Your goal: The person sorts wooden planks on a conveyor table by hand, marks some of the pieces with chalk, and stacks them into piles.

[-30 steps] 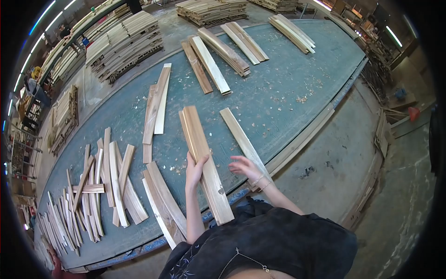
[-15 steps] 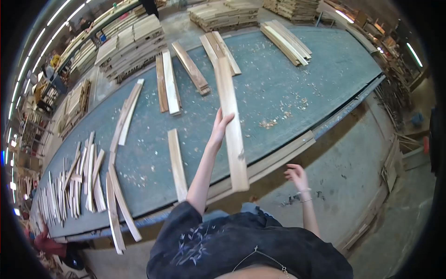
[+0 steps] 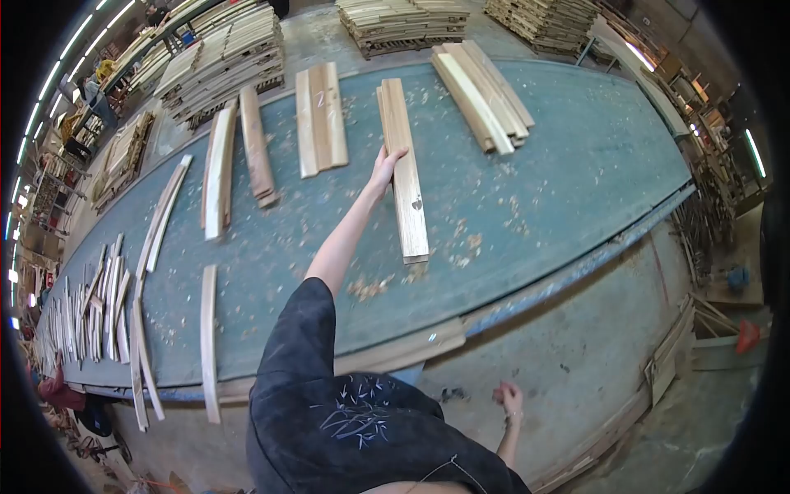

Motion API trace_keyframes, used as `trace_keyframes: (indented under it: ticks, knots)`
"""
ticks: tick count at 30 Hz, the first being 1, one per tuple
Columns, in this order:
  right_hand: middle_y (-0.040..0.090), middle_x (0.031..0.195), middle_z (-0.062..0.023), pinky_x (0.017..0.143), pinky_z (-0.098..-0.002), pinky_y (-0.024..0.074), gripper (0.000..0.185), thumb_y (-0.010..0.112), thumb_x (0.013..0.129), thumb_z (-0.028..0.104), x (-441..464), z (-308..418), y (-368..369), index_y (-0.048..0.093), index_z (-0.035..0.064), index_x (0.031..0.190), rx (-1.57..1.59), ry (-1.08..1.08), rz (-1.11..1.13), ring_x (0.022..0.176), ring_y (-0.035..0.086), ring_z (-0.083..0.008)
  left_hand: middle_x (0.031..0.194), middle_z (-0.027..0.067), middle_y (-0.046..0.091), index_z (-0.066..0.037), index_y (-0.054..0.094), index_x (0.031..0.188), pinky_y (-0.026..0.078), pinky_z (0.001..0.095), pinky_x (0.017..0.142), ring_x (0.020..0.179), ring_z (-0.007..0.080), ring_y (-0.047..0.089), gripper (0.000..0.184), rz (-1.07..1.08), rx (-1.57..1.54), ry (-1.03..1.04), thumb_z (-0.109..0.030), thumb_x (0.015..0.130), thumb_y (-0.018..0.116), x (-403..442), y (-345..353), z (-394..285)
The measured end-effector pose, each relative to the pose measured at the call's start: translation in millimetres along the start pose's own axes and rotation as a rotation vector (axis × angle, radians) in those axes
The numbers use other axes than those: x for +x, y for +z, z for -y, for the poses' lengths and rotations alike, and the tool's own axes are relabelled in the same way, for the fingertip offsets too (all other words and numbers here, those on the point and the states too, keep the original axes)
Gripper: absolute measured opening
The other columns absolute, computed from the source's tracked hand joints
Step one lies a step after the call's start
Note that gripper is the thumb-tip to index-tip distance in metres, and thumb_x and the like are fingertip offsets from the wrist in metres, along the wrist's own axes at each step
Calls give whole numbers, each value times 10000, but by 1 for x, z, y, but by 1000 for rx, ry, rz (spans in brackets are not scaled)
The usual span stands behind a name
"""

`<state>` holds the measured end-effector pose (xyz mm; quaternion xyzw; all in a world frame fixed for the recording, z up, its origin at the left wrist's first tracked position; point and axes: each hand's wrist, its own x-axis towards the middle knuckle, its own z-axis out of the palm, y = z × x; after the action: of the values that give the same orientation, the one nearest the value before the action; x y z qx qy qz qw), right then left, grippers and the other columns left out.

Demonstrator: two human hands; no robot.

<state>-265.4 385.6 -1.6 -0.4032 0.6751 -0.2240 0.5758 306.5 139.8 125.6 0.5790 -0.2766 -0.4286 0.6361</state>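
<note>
My left hand (image 3: 383, 171) grips the left edge of a long wooden board (image 3: 407, 198), thumb on its top face. The board has a dark knot near its close end. Another board's edge and end show just beneath it, and the pair appears to rest on the green table (image 3: 543, 206). My right hand (image 3: 510, 400) hangs low beyond the table's near edge, holding nothing visible, its fingers loosely bent. Left of the held board lies a group of boards (image 3: 322, 123) with a mark on one; to its right is a larger group (image 3: 485, 95).
Other boards (image 3: 257, 148) and narrow strips (image 3: 209, 337) lie to the left, with many thin strips (image 3: 99, 305) at the far left. Wood shavings (image 3: 370, 286) dot the table. Board stacks (image 3: 403, 25) stand behind it. A person's red sleeve (image 3: 59, 395) shows at far left.
My left hand has moved the board forward, away from my body, onto the board underneath. The view has shifted to the right, and my right hand has dropped lower.
</note>
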Motion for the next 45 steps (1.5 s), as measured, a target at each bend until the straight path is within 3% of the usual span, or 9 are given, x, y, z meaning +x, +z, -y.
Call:
trace_keyframes:
  ticks: [3, 17, 19, 24, 27, 32, 34, 39, 45]
  knots:
    - [535, 573, -25, 439, -226, 401, 146, 545, 811, 195, 9, -15, -47, 537, 50, 822, 145, 200, -129, 474, 491, -101, 1068, 120, 521, -37, 361, 1205, 419, 288, 784, 933, 182, 534, 583, -88, -92, 61, -323, 740, 566, 88, 38, 16]
    - [549, 1056, -120, 685, -335, 481, 508, 508, 810, 451, 14, 8, -141, 404, 148, 1204, 72, 584, -81, 845, 581, -242, 1285, 234, 293, 57, 233, 1265, 303, 343, 949, 1167, 314, 352, 777, -146, -178, 46, -437, 755, 548, 333, 148, 53]
    - [551, 1048, -117, 690, -327, 480, 508, 528, 802, 439, 22, 41, -126, 412, 133, 1191, 98, 419, -107, 832, 580, -235, 1285, 254, 257, 65, 281, 1245, 240, 394, 981, 1189, 380, 263, 780, -392, 631, -8, -522, 769, 475, 335, 145, 53]
    - [550, 1046, -131, 827, -368, 425, 603, 589, 746, 462, 81, 34, -131, 391, 124, 1204, -68, 410, -16, 908, 549, -255, 1109, 248, 390, 11, 420, 1130, 295, 430, 913, 1032, 392, 374, 534, -524, 641, 340, -398, 796, 504, 203, 123, 37]
    - [623, 746, -120, 453, -284, 437, 208, 546, 808, 280, 131, 78, -118, 578, 91, 890, -261, 296, -33, 546, 592, -191, 1032, 144, 478, -51, 482, 1088, 379, 346, 848, 992, 258, 468, 350, -511, 432, 349, -213, 789, 563, 53, 92, 36]
    - [596, 666, -82, 460, -255, 428, 298, 574, 778, 307, 172, 155, -52, 584, 26, 876, -1141, 456, 811, 523, 554, -147, 850, 50, 532, -76, 539, 1011, 428, 252, 659, 770, 133, 520, 224, -1031, 447, 47, -117, 792, 525, -232, 16, 38]
    - [594, 652, -69, 466, -249, 432, 336, 591, 765, 342, 124, 250, 9, 573, 25, 875, -1218, 145, 1271, 524, 556, -147, 763, 14, 531, -77, 547, 999, 406, 213, 611, 683, 81, 484, 198, -1276, 470, 7, -112, 806, 517, -342, -32, 45]
    - [571, 591, -42, 389, -213, 404, 215, 516, 838, 235, 40, 318, 146, 541, 41, 927, -1076, 40, 1543, 440, 517, -101, 768, 63, 574, -59, 537, 998, 428, 253, 616, 700, 103, 526, 190, -1943, 534, -125, -123, 821, 509, -516, -81, -10]
    - [567, 599, -74, 385, -194, 365, 238, 513, 845, 251, -60, 267, 314, 526, 40, 956, -854, -314, 1542, 422, 501, -89, 877, 90, 573, -22, 565, 964, 441, 261, 716, 783, 174, 561, 181, -1366, 424, 412, -50, 797, 500, -581, -62, -126]
